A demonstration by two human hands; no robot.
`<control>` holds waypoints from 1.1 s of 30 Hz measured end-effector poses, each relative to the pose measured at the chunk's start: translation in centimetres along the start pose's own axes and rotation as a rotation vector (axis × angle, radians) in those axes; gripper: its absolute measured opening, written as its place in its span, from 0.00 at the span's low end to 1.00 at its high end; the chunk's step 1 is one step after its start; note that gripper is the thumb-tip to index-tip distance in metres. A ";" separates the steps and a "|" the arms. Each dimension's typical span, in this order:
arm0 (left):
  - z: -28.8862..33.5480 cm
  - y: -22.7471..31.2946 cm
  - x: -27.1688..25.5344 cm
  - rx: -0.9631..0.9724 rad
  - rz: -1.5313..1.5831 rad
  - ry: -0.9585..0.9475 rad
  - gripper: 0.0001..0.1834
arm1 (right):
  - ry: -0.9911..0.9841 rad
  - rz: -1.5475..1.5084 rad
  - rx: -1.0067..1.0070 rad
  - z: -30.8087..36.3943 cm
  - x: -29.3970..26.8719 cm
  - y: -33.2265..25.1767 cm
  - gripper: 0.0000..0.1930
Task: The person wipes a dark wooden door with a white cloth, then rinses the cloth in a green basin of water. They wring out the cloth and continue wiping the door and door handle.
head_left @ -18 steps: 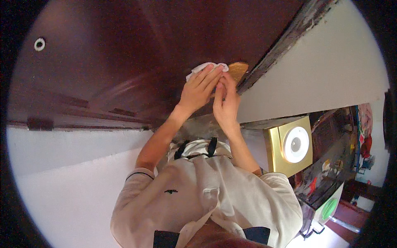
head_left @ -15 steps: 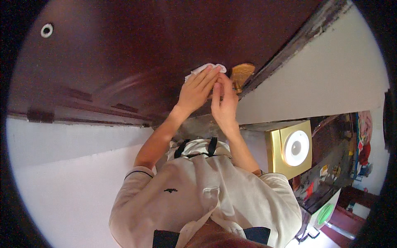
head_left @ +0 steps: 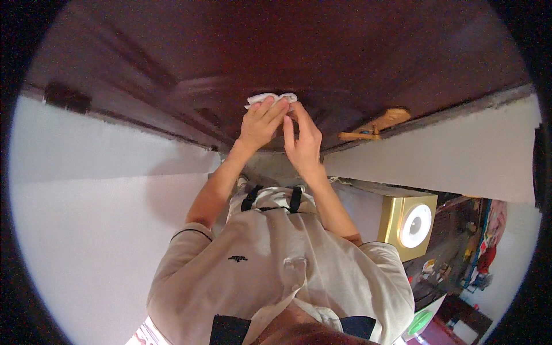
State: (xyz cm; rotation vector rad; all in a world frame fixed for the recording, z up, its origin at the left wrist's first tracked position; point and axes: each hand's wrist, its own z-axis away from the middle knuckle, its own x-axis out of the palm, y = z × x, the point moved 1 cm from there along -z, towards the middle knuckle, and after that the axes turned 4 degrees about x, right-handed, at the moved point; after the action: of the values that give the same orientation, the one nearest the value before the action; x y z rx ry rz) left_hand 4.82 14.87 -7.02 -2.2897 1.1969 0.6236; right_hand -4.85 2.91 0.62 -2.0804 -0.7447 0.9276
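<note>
A folded white cloth [head_left: 271,100] lies against a dark red-brown door [head_left: 322,57]. My left hand [head_left: 262,123] holds it there, fingers stretched over its lower side. Close by on the right is my right hand [head_left: 303,138], its thumb and forefinger apart with a gap between them. Its fingertips reach the right end of the cloth beside the left fingers; whether they press on it is hard to see. To the right of both hands, a gold-coloured door handle [head_left: 388,121] sits near the door's edge.
Pale walls flank the door, a white wall [head_left: 86,230] at left and another wall [head_left: 437,149] at right. A gold box with a round white disc [head_left: 415,226] stands at lower right. Beyond it is a cluttered dark surface [head_left: 443,253] with a green round object [head_left: 418,323].
The view has turned, and the handle appears farther to the right of my hands. Both hands and the cloth have moved left along the door, away from the handle.
</note>
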 end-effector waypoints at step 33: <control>24.1 -13.6 -4.6 -0.273 0.091 -0.136 0.22 | -0.242 -0.188 -0.032 8.1 25.0 0.1 0.18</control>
State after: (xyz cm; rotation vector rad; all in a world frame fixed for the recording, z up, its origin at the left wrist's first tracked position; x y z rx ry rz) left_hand 9.73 39.01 -20.40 -2.3753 1.2189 1.0153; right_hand 3.05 24.14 -12.63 -1.9057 -1.0677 1.0777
